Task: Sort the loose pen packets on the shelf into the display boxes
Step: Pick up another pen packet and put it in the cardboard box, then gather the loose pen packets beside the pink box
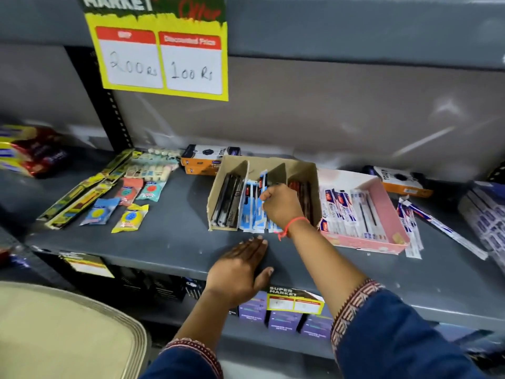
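A brown cardboard display box (300, 166) with dividers stands mid-shelf. It holds dark packets on the left, blue pen packets (252, 212) in the middle and red ones on the right. My right hand (281, 206) is inside the middle compartment, fingers pinched on a blue pen packet. Flat on the shelf in front of the box rests my left hand (240, 269), holding nothing. To the right, a pink display box (388, 206) holds white-and-blue pen packets (344, 212). Loose white-and-blue packets (415, 231) lie on the shelf beside the pink box.
Erasers and yellow-green packets (120, 192) lie spread on the shelf's left part. Orange-and-white boxes (202, 160) stand behind the cardboard box, another (401, 181) behind the pink one. A yellow price sign (161, 56) hangs above. Purple boxes (284, 318) fill the lower shelf.
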Action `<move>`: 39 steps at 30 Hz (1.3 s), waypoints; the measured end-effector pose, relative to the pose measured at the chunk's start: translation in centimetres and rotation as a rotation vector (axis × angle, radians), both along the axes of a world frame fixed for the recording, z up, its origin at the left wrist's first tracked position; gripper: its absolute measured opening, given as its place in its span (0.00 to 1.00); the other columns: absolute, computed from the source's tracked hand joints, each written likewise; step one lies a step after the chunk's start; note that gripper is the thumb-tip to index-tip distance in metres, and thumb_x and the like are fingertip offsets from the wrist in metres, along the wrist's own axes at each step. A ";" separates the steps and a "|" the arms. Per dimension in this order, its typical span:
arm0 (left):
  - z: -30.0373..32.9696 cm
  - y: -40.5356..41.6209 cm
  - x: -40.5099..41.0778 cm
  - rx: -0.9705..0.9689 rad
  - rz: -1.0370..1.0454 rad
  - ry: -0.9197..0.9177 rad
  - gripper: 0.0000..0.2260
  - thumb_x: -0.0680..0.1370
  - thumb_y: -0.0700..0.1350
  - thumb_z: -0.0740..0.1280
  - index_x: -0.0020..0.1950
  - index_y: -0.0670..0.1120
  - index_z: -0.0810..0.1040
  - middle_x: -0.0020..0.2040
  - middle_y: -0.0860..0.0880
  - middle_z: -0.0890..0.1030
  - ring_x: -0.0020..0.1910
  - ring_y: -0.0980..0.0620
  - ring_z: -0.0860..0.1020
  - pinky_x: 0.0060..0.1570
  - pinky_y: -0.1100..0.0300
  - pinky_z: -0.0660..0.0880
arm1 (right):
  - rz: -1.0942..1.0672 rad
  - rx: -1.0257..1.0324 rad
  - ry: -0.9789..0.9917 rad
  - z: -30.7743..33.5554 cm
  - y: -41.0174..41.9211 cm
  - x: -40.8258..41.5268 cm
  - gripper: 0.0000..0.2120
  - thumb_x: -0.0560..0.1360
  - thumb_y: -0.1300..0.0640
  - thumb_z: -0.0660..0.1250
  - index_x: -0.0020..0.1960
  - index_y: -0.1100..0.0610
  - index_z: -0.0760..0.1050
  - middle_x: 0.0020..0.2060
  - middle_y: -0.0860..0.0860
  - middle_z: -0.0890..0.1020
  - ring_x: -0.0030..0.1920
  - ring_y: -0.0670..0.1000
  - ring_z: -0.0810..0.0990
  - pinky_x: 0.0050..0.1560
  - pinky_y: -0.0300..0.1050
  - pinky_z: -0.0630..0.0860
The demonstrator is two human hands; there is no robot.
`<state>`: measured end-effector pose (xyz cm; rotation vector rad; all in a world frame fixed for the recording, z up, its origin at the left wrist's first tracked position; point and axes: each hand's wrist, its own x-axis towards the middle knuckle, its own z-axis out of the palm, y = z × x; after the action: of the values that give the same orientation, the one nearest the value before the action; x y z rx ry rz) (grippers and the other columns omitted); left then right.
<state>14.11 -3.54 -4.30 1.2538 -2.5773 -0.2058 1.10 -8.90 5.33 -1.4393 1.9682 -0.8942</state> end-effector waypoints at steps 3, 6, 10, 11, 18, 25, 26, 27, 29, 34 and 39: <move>-0.1 -0.1 0.1 -0.008 -0.029 0.022 0.26 0.74 0.56 0.56 0.61 0.40 0.78 0.58 0.42 0.80 0.55 0.45 0.80 0.54 0.51 0.74 | 0.039 0.119 0.166 -0.4 -1.9 0.9 0.15 0.75 0.66 0.56 0.57 0.68 0.76 0.58 0.65 0.79 0.60 0.63 0.77 0.58 0.48 0.74; -0.2 -0.3 0.1 -0.010 -0.042 0.025 0.26 0.75 0.56 0.56 0.61 0.39 0.78 0.58 0.41 0.80 0.55 0.44 0.79 0.54 0.50 0.74 | 0.044 0.173 0.227 -0.9 -3.0 1.2 0.17 0.76 0.67 0.55 0.61 0.69 0.74 0.61 0.65 0.78 0.62 0.63 0.76 0.60 0.48 0.73; -0.3 -0.4 0.1 -0.022 -0.048 0.027 0.26 0.75 0.56 0.56 0.61 0.39 0.78 0.59 0.41 0.80 0.56 0.45 0.79 0.54 0.50 0.74 | 0.064 0.214 0.309 -1.4 -3.3 1.4 0.17 0.77 0.66 0.53 0.63 0.70 0.70 0.64 0.67 0.74 0.64 0.64 0.74 0.62 0.51 0.72; -0.3 -0.4 0.1 -0.018 -0.048 0.032 0.26 0.75 0.56 0.56 0.61 0.39 0.78 0.59 0.41 0.80 0.56 0.45 0.79 0.54 0.50 0.75 | 0.064 0.220 0.323 -1.5 -3.3 1.4 0.17 0.77 0.67 0.53 0.64 0.70 0.70 0.64 0.67 0.74 0.64 0.64 0.74 0.63 0.52 0.71; -0.6 -0.4 0.0 0.023 -0.054 0.006 0.26 0.75 0.55 0.55 0.62 0.37 0.76 0.59 0.39 0.79 0.57 0.41 0.78 0.57 0.47 0.73 | 0.059 0.151 0.439 -1.3 -1.2 2.0 0.15 0.76 0.68 0.55 0.59 0.68 0.74 0.59 0.65 0.78 0.60 0.63 0.78 0.58 0.52 0.75; -0.3 -0.1 -0.3 -0.019 -0.050 -0.028 0.29 0.76 0.56 0.49 0.68 0.39 0.71 0.65 0.40 0.75 0.62 0.42 0.74 0.64 0.52 0.66 | -0.065 -0.014 0.358 0.5 1.7 1.4 0.15 0.76 0.63 0.56 0.56 0.66 0.77 0.57 0.66 0.80 0.58 0.65 0.78 0.54 0.51 0.76; -0.2 0.0 -0.4 -0.021 -0.051 -0.043 0.30 0.75 0.57 0.46 0.70 0.40 0.68 0.67 0.41 0.73 0.65 0.43 0.72 0.65 0.53 0.63 | -0.106 -0.039 0.339 0.6 2.3 0.8 0.15 0.76 0.60 0.55 0.56 0.64 0.78 0.56 0.65 0.80 0.57 0.65 0.79 0.53 0.51 0.76; -0.4 0.0 -0.4 -0.032 -0.046 -0.046 0.31 0.76 0.57 0.45 0.70 0.40 0.67 0.68 0.40 0.72 0.66 0.43 0.70 0.66 0.53 0.62 | -0.145 -0.066 0.321 0.5 2.7 0.3 0.16 0.77 0.58 0.56 0.55 0.62 0.78 0.55 0.64 0.81 0.55 0.66 0.79 0.52 0.51 0.76; -0.6 0.2 -0.7 -0.032 -0.050 -0.052 0.30 0.77 0.56 0.46 0.70 0.39 0.67 0.67 0.39 0.72 0.66 0.41 0.71 0.66 0.50 0.63 | -0.212 -0.140 0.316 0.1 3.9 -1.2 0.15 0.77 0.55 0.56 0.52 0.61 0.78 0.53 0.63 0.81 0.53 0.65 0.80 0.48 0.50 0.76; -0.5 1.9 -4.5 -0.040 -0.129 -0.097 0.28 0.80 0.55 0.45 0.75 0.42 0.55 0.73 0.42 0.63 0.72 0.46 0.60 0.70 0.55 0.51 | -0.451 -0.307 0.344 -1.7 6.9 -7.3 0.14 0.77 0.58 0.57 0.53 0.62 0.79 0.53 0.63 0.80 0.53 0.63 0.78 0.46 0.51 0.74; 0.5 4.6 -9.9 -0.020 -0.327 -0.090 0.29 0.79 0.57 0.44 0.75 0.40 0.56 0.73 0.41 0.63 0.72 0.46 0.60 0.71 0.55 0.52 | -0.647 -0.300 0.385 -3.0 9.9 -14.0 0.13 0.74 0.62 0.57 0.50 0.63 0.80 0.50 0.65 0.81 0.52 0.66 0.77 0.46 0.53 0.74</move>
<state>4.17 1.05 -3.76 0.8461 -2.8428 -0.1896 -12.93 0.99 2.33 -1.1927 2.7697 -1.3037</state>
